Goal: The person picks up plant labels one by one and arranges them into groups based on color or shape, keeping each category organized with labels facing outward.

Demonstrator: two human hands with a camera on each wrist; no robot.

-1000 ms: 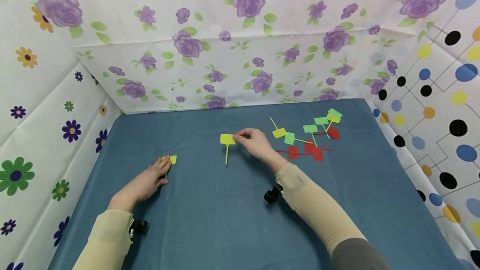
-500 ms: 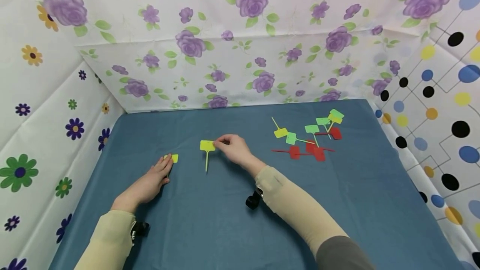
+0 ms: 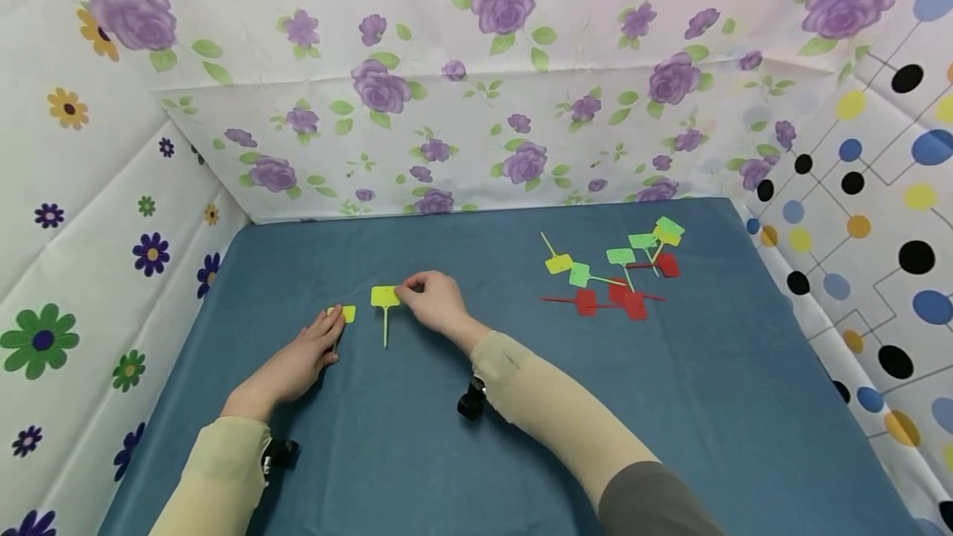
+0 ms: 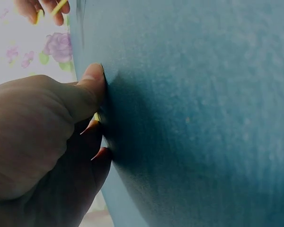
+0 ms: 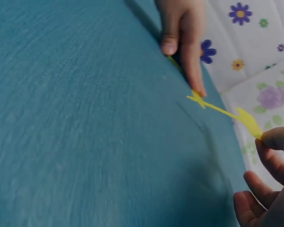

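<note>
Ideally we lower the raised yellow tag (image 3: 383,296) level, right hand (image 3: 434,302) pinching its three-o'clock edge, left hand (image 3: 298,364) lying straight-fingered.

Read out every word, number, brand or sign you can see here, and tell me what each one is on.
None can be read in any view.
Yellow tag in the right hand: no legible writing.
Green tags and red tags: too small to tell whether anything is printed.
Black device at the right wrist: too small to tell.
</note>
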